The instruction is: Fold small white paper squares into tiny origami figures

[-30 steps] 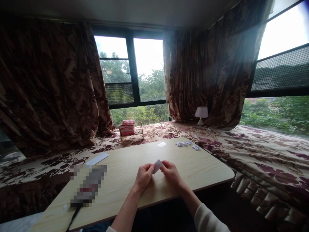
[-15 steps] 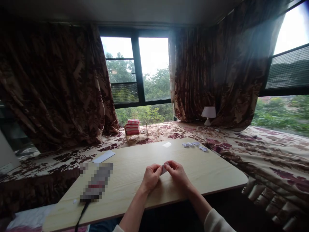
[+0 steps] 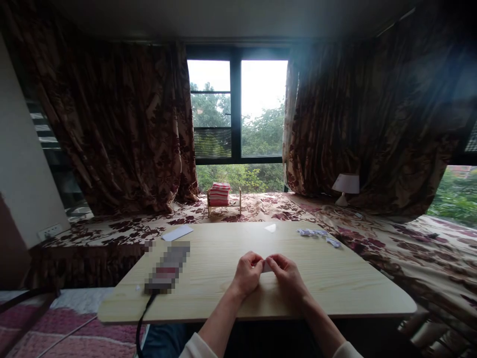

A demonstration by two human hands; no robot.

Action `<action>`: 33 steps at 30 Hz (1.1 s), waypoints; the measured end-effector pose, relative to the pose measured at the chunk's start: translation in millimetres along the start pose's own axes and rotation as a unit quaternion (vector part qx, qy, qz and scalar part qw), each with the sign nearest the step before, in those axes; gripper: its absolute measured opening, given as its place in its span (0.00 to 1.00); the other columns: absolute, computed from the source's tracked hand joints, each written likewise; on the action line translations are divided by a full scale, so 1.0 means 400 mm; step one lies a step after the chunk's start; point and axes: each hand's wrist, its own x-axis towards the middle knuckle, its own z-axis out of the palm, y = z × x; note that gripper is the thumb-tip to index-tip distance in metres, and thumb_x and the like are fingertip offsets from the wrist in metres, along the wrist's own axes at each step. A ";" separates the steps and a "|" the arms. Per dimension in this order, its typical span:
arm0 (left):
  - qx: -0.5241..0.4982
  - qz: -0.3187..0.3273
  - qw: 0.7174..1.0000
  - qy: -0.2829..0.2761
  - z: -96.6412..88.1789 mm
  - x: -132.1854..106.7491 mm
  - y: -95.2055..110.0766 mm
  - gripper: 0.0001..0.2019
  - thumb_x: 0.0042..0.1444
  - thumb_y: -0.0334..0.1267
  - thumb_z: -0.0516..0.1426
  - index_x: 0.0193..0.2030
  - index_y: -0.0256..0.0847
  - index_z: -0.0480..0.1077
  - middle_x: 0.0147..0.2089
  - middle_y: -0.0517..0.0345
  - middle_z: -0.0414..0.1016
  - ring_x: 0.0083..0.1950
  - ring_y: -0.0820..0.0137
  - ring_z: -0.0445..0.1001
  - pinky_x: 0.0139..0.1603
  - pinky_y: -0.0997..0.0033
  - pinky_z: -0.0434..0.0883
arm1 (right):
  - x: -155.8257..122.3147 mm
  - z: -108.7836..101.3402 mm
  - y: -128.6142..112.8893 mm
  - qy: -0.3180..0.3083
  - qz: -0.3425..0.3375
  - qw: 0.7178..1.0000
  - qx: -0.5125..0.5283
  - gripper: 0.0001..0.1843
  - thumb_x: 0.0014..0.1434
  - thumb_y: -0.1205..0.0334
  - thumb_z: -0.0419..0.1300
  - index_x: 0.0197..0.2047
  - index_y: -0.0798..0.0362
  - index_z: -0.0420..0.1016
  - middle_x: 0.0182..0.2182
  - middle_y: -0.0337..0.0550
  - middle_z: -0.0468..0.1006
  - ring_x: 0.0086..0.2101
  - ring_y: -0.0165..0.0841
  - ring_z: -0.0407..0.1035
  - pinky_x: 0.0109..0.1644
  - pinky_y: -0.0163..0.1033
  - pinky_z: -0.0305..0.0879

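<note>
Dark floral curtains (image 3: 130, 134) hang on both sides of a black-framed window (image 3: 235, 109) with trees behind it. Taking the pair of hands as the middle of a dial, with twelve toward the glass, the window stands at twelve, above a ledge (image 3: 268, 213) draped in flowered cloth. On that ledge, a small rack (image 3: 240, 206) carries a stack of red-and-white striped cloths (image 3: 219, 195) at eleven, and a white lamp (image 3: 346, 184) sits between one and two.

At the dial's centre, over the pale wooden counter (image 3: 346, 293), the left hand (image 3: 248, 273) and right hand (image 3: 285, 273) meet with fingers curled in. Each has its thumb and fingertips closed on a small white slip of paper (image 3: 266, 267), which lies between them, mostly hidden by the fingers.

A row of small folded white papers (image 3: 312, 232) lies at two o'clock near the counter's far edge. At twelve is a bright white patch (image 3: 271, 228), too glaring to identify. A flat white rectangle (image 3: 178, 232) rests at ten; at nine lies a pixelated dark object (image 3: 169, 266), with a black cable (image 3: 143, 308) running off the near edge. Just beside it, between eight and nine, is a tiny pale scrap (image 3: 137, 288).
</note>
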 end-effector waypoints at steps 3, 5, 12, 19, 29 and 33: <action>0.015 -0.006 1.000 0.017 0.005 0.004 -0.008 0.08 0.52 0.35 0.58 0.24 0.36 0.71 0.27 0.59 0.71 0.32 0.70 0.70 0.36 0.69 0.66 | -0.001 0.004 0.001 0.028 -0.006 1.000 -0.007 0.17 0.51 0.48 0.59 0.27 0.55 0.73 0.23 0.42 0.75 0.27 0.35 0.67 0.33 0.38 0.63; 0.017 -0.015 0.999 0.024 0.005 0.008 -0.015 0.09 0.56 0.38 0.58 0.28 0.35 0.70 0.29 0.60 0.71 0.32 0.72 0.70 0.35 0.69 0.69 | 0.001 0.002 0.004 0.051 -0.006 0.999 -0.009 0.17 0.51 0.47 0.59 0.27 0.55 0.73 0.24 0.43 0.75 0.27 0.36 0.67 0.33 0.39 0.64; -0.017 -0.032 0.997 0.062 -0.009 0.014 -0.021 0.12 0.57 0.42 0.54 0.31 0.35 0.69 0.26 0.61 0.69 0.28 0.73 0.68 0.31 0.71 0.66 | 0.011 -0.014 0.020 0.134 0.004 0.991 -0.013 0.20 0.53 0.44 0.55 0.30 0.54 0.71 0.24 0.45 0.75 0.28 0.38 0.69 0.32 0.41 0.64; -0.031 -0.021 0.999 0.016 -0.006 0.010 -0.003 0.10 0.47 0.41 0.60 0.35 0.38 0.72 0.31 0.57 0.73 0.34 0.69 0.70 0.37 0.70 0.65 | 0.004 -0.002 -0.002 0.070 -0.028 0.997 -0.020 0.18 0.54 0.47 0.56 0.30 0.54 0.72 0.26 0.45 0.76 0.28 0.36 0.68 0.32 0.38 0.65; -0.022 -0.017 1.000 -0.005 -0.006 0.009 0.002 0.09 0.49 0.41 0.57 0.26 0.37 0.71 0.27 0.57 0.72 0.30 0.69 0.69 0.34 0.71 0.64 | 0.003 0.001 -0.009 0.018 -0.028 0.999 -0.035 0.13 0.52 0.52 0.58 0.27 0.55 0.74 0.24 0.43 0.75 0.28 0.35 0.68 0.31 0.37 0.63; -0.021 -0.016 1.000 -0.010 -0.004 0.010 -0.001 0.09 0.48 0.41 0.57 0.26 0.37 0.72 0.27 0.56 0.73 0.30 0.69 0.69 0.32 0.71 0.64 | 0.002 -0.001 -0.016 0.017 -0.028 0.999 -0.043 0.13 0.51 0.54 0.59 0.25 0.55 0.75 0.22 0.42 0.75 0.27 0.35 0.67 0.30 0.37 0.62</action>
